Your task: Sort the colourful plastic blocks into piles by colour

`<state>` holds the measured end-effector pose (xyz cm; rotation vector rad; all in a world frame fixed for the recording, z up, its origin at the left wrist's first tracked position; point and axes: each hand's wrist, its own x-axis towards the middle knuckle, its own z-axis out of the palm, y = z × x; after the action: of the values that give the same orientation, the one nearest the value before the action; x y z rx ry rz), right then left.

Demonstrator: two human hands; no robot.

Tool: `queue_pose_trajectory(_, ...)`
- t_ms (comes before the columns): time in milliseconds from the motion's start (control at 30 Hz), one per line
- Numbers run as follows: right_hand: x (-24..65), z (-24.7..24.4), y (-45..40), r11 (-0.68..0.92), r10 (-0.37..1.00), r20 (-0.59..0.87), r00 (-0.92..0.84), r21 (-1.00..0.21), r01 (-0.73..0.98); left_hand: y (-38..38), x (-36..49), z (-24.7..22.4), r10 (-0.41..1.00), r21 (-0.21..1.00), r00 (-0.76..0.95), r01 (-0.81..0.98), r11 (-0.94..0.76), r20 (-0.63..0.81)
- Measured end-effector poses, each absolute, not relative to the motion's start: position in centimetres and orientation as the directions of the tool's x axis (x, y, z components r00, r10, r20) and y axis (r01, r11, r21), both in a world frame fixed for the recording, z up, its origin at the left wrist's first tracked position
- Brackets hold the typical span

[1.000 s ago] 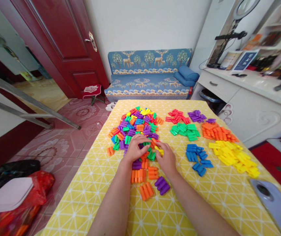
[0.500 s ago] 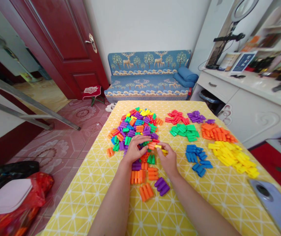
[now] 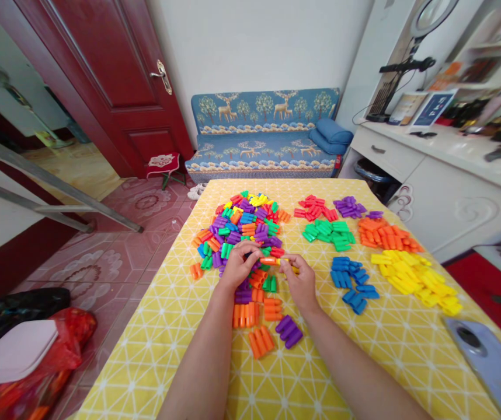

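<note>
Over the near edge of a mixed pile of plastic toy blocks (image 3: 233, 236), my hands meet at a joined pair of blocks. My left hand (image 3: 238, 265) is closed, its thumb and fingers pinching the left end of an orange block (image 3: 269, 261). My right hand (image 3: 301, 282) is closed on a yellow block (image 3: 295, 269) at the other end, mostly hidden by the fingers. Below them lie loose orange blocks (image 3: 261, 342) and a purple block (image 3: 289, 332).
Single-colour groups lie to the right: red blocks (image 3: 315, 208), green blocks (image 3: 329, 233), purple blocks (image 3: 349, 206), orange blocks (image 3: 388, 234), blue blocks (image 3: 347, 274) and yellow blocks (image 3: 417, 280). A phone (image 3: 487, 361) rests at the right edge of the yellow tablecloth (image 3: 154, 361).
My left fingers have curled in and closed on the orange block's left end. The orange block has turned to show a narrower side. My right hand has barely moved.
</note>
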<state>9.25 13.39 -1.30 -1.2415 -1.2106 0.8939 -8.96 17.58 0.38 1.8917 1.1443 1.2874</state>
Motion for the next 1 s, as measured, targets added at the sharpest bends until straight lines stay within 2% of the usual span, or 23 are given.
queue_pose_trajectory(100, 9.4, -1.2, 13.3, 0.153, 0.957, 0.174, 0.234, -0.983, 0.106, 17.5, -9.0, 0.4, 0.885, 0.843, 0.148, 0.270, -0.465, 0.441)
queue_pose_trajectory(267, 9.1, -0.7, 13.3, 0.172, 0.979, 0.174, 0.109, -0.985, 0.027, 17.3, -8.8, 0.4, 0.841, 0.749, 0.279, 0.384, -0.540, 0.464)
queue_pose_trajectory(400, 9.2, -0.9, 13.4, 0.197, 0.972, 0.206, 0.113, -0.977, 0.081, 17.5, -8.9, 0.1, 0.861, 0.763, 0.237, 0.397, -0.509, 0.451)
queue_pose_trajectory(500, 9.5, -1.4, 13.4, 0.195, 0.938, 0.242, 0.246, -0.960, 0.199, 17.5, -9.1, -0.1, 0.886, 0.810, 0.192, 0.359, -0.464, 0.422)
queue_pose_trajectory(567, 9.7, -1.6, 13.5, 0.172, 0.922, 0.275, 0.272, -0.922, 0.348, 17.4, -9.1, -0.2, 0.903, 0.837, 0.146, 0.340, -0.429, 0.404)
queue_pose_trajectory(667, 9.8, -1.8, 13.6, 0.181, 0.929, 0.335, 0.158, -0.783, 0.596, 17.3, -8.9, -0.2, 0.910, 0.856, 0.074, 0.314, -0.410, 0.408)
queue_pose_trajectory(733, 9.8, -1.7, 13.7, 0.226, 0.921, 0.379, 0.085, -0.701, 0.677, 17.3, -8.8, -0.2, 0.903, 0.855, 0.047, 0.303, -0.421, 0.428)
queue_pose_trajectory(867, 9.6, -1.4, 13.6, 0.306, 0.890, 0.453, 0.058, -0.686, 0.660, 17.4, -8.7, -0.1, 0.883, 0.835, 0.047, 0.308, -0.457, 0.466)
queue_pose_trajectory(1000, 9.2, -0.8, 12.6, 0.442, 0.846, 0.530, 0.061, -0.761, 0.474, 17.5, -8.7, 0.0, 0.875, 0.810, 0.065, 0.350, -0.470, 0.479)
